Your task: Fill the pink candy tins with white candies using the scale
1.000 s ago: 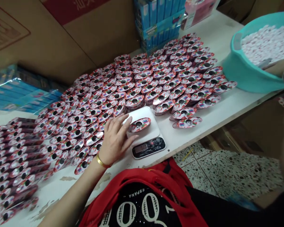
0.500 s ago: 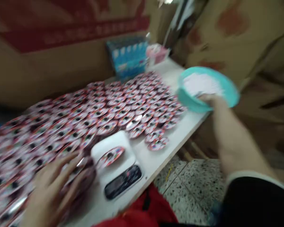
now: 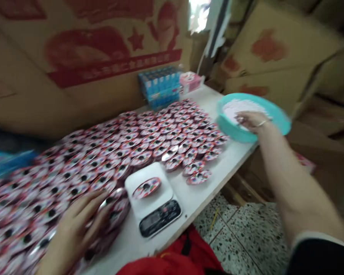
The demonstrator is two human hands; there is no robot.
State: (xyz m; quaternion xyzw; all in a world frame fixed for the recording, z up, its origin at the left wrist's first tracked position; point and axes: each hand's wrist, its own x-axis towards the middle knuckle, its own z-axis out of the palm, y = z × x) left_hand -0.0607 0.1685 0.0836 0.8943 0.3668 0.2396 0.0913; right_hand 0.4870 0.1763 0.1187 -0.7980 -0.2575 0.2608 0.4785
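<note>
My left hand (image 3: pixel 81 223) is curled over a stack of oval packets (image 3: pixel 119 214) left of the scale, its fingers round the top packet. My right hand (image 3: pixel 250 121) is down in a round teal basin (image 3: pixel 235 131) at the right, against the white pellet-like contents (image 3: pixel 245 105). Its fingers are closed, and something small and dark shows at their tips, too blurred to name. Between the hands stands a white kitchen scale (image 3: pixel 160 196) with a dark display panel. One oval packet (image 3: pixel 146 188), with a red edge and dark centre, lies on it.
Rows of stacked oval packets (image 3: pixel 126 143) cover much of the white table (image 3: pixel 212 181). Behind them stand blue packs (image 3: pixel 160 88), a pink box (image 3: pixel 190 82) and a large printed carton (image 3: pixel 103 49). Other cartons (image 3: pixel 269 53) rise at the right. A blue item (image 3: pixel 11 162) lies at far left.
The head view has shifted, so the scene sits lower and slightly further right. My right hand remains in the basin and my left on the packet stack. The packet is still on the scale.
</note>
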